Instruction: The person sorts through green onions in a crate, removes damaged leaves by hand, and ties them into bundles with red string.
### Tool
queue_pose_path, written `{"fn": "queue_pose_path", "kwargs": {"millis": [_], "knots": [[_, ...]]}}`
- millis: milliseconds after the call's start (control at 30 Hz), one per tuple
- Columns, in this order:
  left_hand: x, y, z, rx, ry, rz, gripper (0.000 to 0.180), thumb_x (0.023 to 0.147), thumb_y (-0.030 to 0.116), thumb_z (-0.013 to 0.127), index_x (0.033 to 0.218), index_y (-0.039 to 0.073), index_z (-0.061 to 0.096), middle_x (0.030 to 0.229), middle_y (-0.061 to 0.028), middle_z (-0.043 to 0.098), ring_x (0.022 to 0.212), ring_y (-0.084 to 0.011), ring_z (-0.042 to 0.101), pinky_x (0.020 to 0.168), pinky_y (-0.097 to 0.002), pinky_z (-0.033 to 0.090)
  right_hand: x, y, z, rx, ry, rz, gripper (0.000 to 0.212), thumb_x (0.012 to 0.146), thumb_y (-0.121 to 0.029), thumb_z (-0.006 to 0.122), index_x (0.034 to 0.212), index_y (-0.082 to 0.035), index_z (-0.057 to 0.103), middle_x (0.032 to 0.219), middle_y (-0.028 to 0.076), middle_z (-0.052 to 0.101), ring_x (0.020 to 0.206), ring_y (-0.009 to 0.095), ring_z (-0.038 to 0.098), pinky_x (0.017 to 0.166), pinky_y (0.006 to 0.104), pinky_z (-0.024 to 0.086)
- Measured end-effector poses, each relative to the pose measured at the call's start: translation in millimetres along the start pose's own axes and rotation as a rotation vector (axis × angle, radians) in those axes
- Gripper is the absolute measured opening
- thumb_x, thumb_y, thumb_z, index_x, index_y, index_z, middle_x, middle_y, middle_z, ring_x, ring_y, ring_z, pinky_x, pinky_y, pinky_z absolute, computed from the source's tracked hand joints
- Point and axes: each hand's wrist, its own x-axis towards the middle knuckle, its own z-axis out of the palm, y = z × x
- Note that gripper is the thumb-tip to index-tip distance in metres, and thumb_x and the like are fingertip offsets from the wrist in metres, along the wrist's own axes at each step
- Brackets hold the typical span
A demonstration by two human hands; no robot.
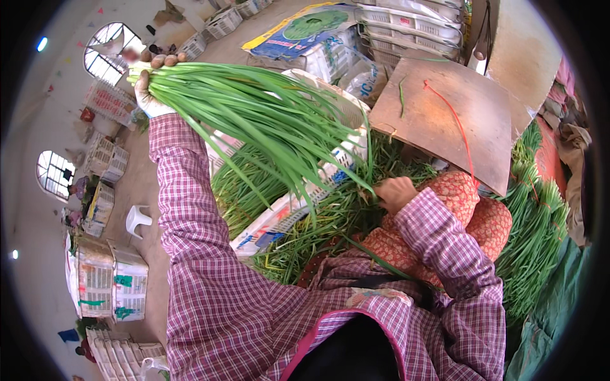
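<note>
Across my feed the hall runs back on the left, where white plastic crates (130, 279) stand in stacks along the floor; another crate stack (410, 28) rises at the top, just beside a blue sack (321, 25) edged in yellow. Nearer, I have a white slatted basket (257, 236) with greens lying inside it, and to its right a tilted brown board (470, 120) that covers part of the ground beyond the right hand. Bundles of green stalks (534, 209) lie heaped at the far right, next to a green sheet (553, 317). Loose leaves (298, 244) spread between the basket and the knees in red floral cloth (451, 197). A white stool (137, 219) stands well apart on the left.

The bunch of long, chive-like leaves (254, 108) is up above the basket, hiding much of it from me. The left hand (145, 92) grips it firmly at the pale stem end, fingers wrapped over and thumb pressed in, so the tips droop rightward. The right hand (395, 194) is curled near those tips, below the board's edge; I cannot tell whether it pinches any leaf.
</note>
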Motion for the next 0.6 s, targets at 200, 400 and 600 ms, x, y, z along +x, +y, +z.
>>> {"fn": "queue_pose_path", "kwargs": {"millis": [200, 400, 600], "knots": [[19.6, 50.8, 5.0, 0.324, -0.074, -0.181, 0.045, 0.072, 0.008, 0.066, 0.114, 0.013, 0.051, 0.087, -0.0056, 0.061, 0.088, -0.0272, 0.058, 0.091, -0.0533, 0.044, -27.1, 34.8, -19.8, 0.179, 0.294, -0.012, 0.027, 0.084, -0.027, 0.060, 0.110, -0.019, 0.060, 0.097, 0.008, 0.061, 0.088, 0.025, 0.060, 0.075, 0.0370, 0.049], [12.6, 8.7, 61.5, 0.419, -0.517, -0.239, 0.047, 0.078, 0.004, 0.057, 0.123, 0.012, 0.044, 0.099, -0.0082, 0.056, 0.099, -0.0268, 0.054, 0.104, -0.0494, 0.032, -40.5, 38.4, -39.5, 0.413, 0.771, -0.245, 0.020, 0.079, -0.016, 0.064, 0.098, -0.009, 0.063, 0.085, 0.014, 0.063, 0.078, 0.033, 0.061, 0.068, 0.0392, 0.049], [6.4, -22.8, 39.0, -0.098, -0.743, -0.136, 0.048, 0.085, 0.013, 0.047, 0.132, 0.008, 0.038, 0.103, -0.0066, 0.053, 0.104, -0.0244, 0.049, 0.102, -0.0480, 0.030, -76.5, -11.2, -106.8, 0.727, 1.124, -0.458, 0.009, 0.083, -0.005, 0.057, 0.091, -0.002, 0.060, 0.080, 0.014, 0.064, 0.074, 0.030, 0.063, 0.064, 0.0350, 0.049]]}}
